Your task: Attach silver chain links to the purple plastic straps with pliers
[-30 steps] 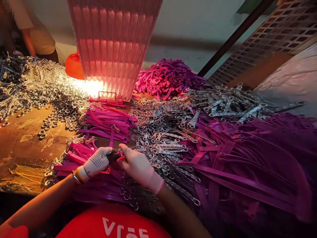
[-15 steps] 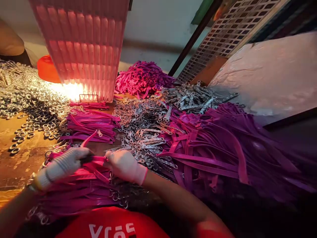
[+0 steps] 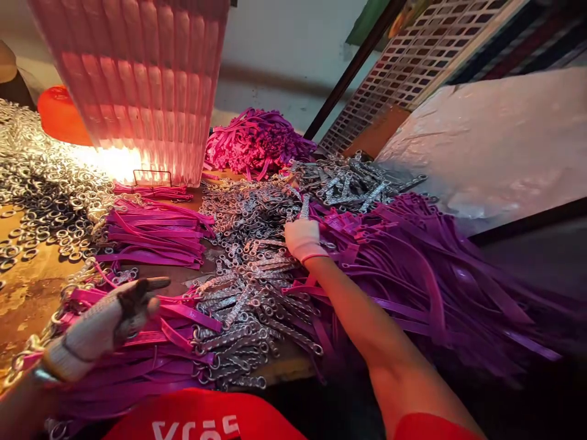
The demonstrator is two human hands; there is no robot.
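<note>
My left hand (image 3: 107, 324), in a white glove with dark stains, hovers above the lower pile of magenta straps (image 3: 137, 366), its fingers apart and nothing between them. Farther right, my right hand (image 3: 303, 237), also gloved in white, touches the edge of the heap of braided metal pieces with ring ends (image 3: 247, 269). Its fingers are pressed together around the end of a metal piece (image 3: 305, 206) that sticks up. Beside that hand lies the large spread of purple straps (image 3: 389, 256). A smaller bundle of magenta straps (image 3: 156, 232) lies beyond my left hand.
Metal rings (image 3: 59, 189) cover the table's left side, under an orange lamp (image 3: 64, 116). A pink ribbed translucent sheet (image 3: 147, 85) stands upright beside it. Farther back is another magenta heap (image 3: 261, 143). Right of it are a white lattice (image 3: 413, 67) and plastic-wrapped bulk (image 3: 495, 140).
My hands have moved apart. The left let go of the magenta strap and opened; the right reached forward and right to the metal pieces. The view has shifted slightly.
</note>
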